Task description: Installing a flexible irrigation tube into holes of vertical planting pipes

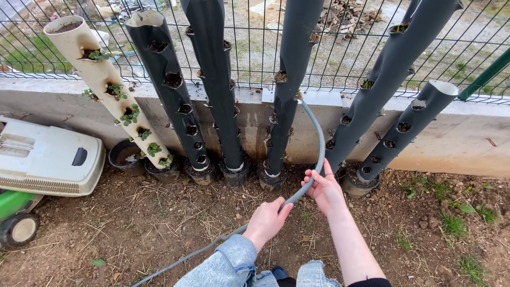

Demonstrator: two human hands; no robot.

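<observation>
The left hand (267, 219), in a rolled pale denim sleeve, is closed around a slim grey rubber hose (316, 139), fingers wrapped over it and thumb beneath. Just beyond it the right hand (324, 190), forearm bare, is clamped on the same hose a little further along, fingers curled round it. The two hands sit near each other but apart, with a short run of hose between them.

From the left hand the hose trails down across the bare brown soil (159, 223) towards the bottom edge of the view. From the right hand it arches upward and ends at a planting pocket of the middle dark grey plastic pipe planter (293, 79).

That pipe is one of several tall dark grey tubes (212, 79) with soil-filled pockets cut in their sides, leaning against a low concrete wall (462, 143) topped by a green wire mesh fence (350, 48). At the far left leans a cream pipe planter (95, 74) with small green leafy plants in its pockets. Left of it lie a white plastic appliance casing (42, 157) and a green wheeled machine (16, 212). Dry straw and patches of grass dot the ground.
</observation>
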